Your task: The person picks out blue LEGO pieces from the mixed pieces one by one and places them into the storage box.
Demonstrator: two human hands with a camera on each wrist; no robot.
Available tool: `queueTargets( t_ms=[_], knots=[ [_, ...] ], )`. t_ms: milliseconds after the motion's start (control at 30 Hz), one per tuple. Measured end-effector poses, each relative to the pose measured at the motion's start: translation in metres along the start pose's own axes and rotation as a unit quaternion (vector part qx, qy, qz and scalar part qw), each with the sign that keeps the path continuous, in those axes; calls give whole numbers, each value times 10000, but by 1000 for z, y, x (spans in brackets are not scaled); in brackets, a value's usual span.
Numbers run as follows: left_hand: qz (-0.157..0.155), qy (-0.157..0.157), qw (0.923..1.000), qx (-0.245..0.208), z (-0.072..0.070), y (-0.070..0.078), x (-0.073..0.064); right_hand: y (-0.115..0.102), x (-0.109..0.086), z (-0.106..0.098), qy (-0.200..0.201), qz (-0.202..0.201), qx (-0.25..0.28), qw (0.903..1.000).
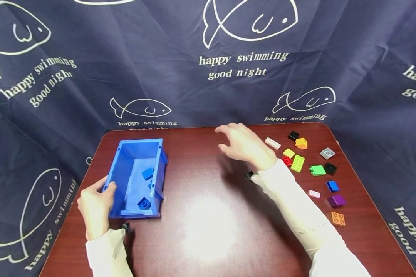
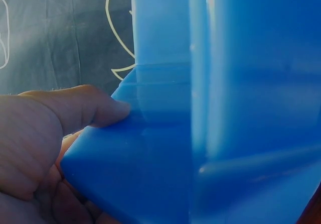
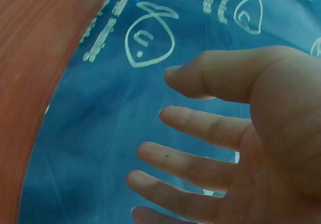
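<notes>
At the left of the table stands a blue plastic bin (image 1: 124, 188) with a few blue toy bricks (image 1: 147, 174) inside. My left hand (image 1: 96, 204) grips the bin's near left wall, and the left wrist view shows the thumb (image 2: 108, 108) on the wall's face, with the other fingers partly hidden behind it. Over the middle of the table, my right hand (image 1: 244, 144) hangs with its fingers spread and nothing in them. In the right wrist view its fingers (image 3: 190, 158) are apart and loosely extended. The nearest brick to it is a white one (image 1: 272, 143).
Loose bricks lie scattered along the table's right side, among them a lime one (image 1: 297, 163), a purple one (image 1: 336, 201), an orange one (image 1: 338, 218) and a grey one (image 1: 327, 153). A dark fish-print cloth (image 1: 180, 50) hangs behind and beside the brown table (image 1: 194, 173).
</notes>
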State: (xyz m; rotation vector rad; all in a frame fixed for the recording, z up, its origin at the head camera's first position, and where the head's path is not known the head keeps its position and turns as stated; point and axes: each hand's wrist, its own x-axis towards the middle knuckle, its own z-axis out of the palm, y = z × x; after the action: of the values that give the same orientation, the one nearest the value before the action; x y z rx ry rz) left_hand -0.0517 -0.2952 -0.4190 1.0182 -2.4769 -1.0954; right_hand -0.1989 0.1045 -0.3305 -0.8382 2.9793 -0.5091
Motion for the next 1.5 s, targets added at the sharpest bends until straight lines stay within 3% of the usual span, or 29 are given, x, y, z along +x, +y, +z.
queueTargets(
  t_ms=[267, 500, 700, 1000, 1367, 1500],
  knots=[
    [-111, -67, 9999, -95, 4, -3, -1, 41, -18, -3, 51, 449, 5, 9990],
    [-131, 109, 9998, -141, 2, -4, 0, 78, -38, -8, -70, 736, 86, 9972],
    [-143, 136, 9996, -180, 0, -8, 0, 108, -54, -16, 92, 946, 125, 9954],
    [-117, 355, 9992, -163, -5, -3, 3, 152, -87, -33, 161, 1612, 79, 9868],
    [-33, 154, 9999, -33, 0, -1, 5, 199, -152, -25, 247, 2717, 145, 9619],
    [-112, 11, 9999, 28, 3, 1, 5, 209, -175, -20, 58, 3163, 170, 9485]
  ],
)
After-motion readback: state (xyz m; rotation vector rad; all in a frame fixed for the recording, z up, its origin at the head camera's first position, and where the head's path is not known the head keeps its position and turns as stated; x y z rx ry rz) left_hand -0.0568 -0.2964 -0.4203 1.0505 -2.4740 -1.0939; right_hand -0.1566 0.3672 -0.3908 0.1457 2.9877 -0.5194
